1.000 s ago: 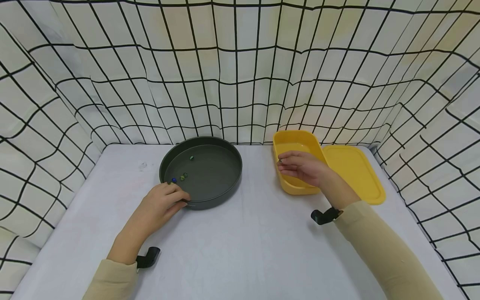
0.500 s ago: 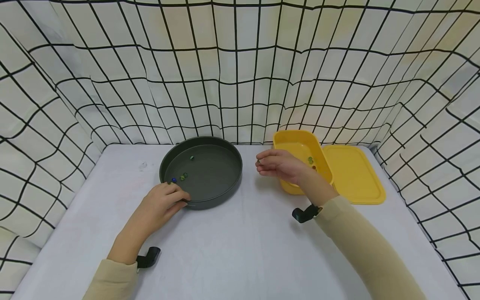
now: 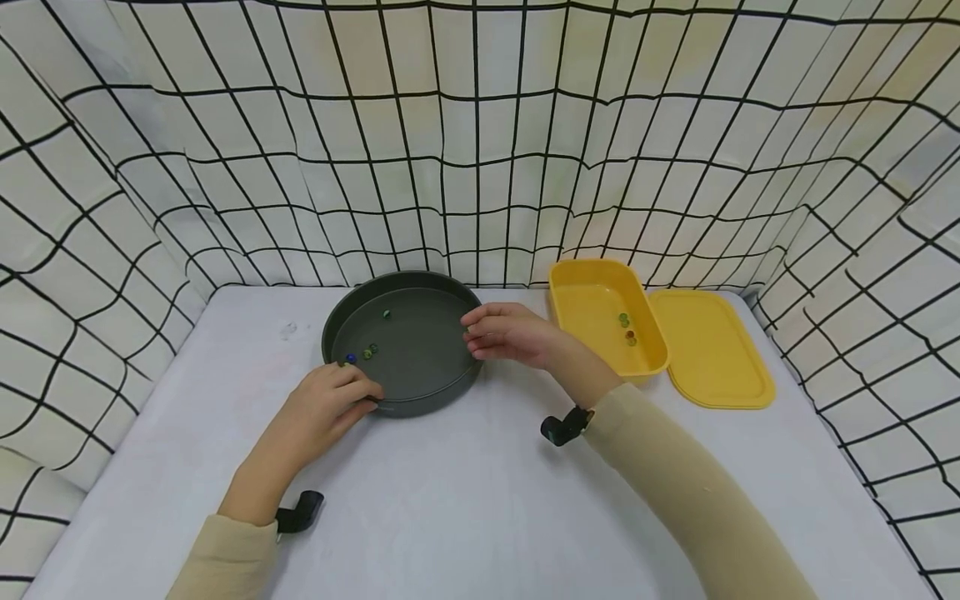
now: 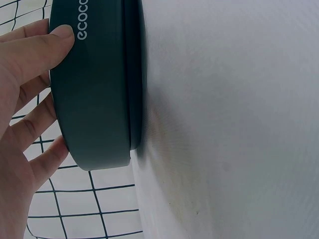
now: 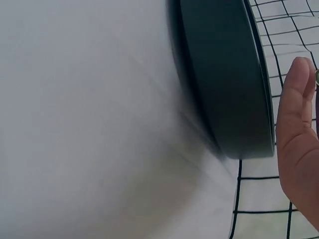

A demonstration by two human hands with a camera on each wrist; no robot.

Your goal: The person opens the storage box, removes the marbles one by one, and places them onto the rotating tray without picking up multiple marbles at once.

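Note:
My left hand [image 3: 326, 408] grips the near left rim of a round dark green pan [image 3: 423, 362]. In the left wrist view its thumb [image 4: 57, 45] presses the lettered outer wall, with the other fingers over the rim. Over the pan's right rim, my right hand [image 3: 510, 337] pinches a small glass marble [image 5: 317, 77], mostly cut off by the right wrist view's edge. Inside the pan lie a green marble [image 3: 387, 314], a blue marble [image 3: 351, 358] and several more close to the left fingers. Several marbles [image 3: 630, 337] sit in a yellow plastic box [image 3: 588, 304].
A yellow lid [image 3: 720, 350] lies flat on the white table [image 3: 450, 500], right beside the box. White walls with black netting [image 3: 472, 150] rise behind and at both sides. Each wrist carries a small black camera [image 3: 566, 427].
From over the yellow box, my right hand has moved left to the pan's right rim, uncovering the marbles in the box. The left hand keeps its grip on the pan.

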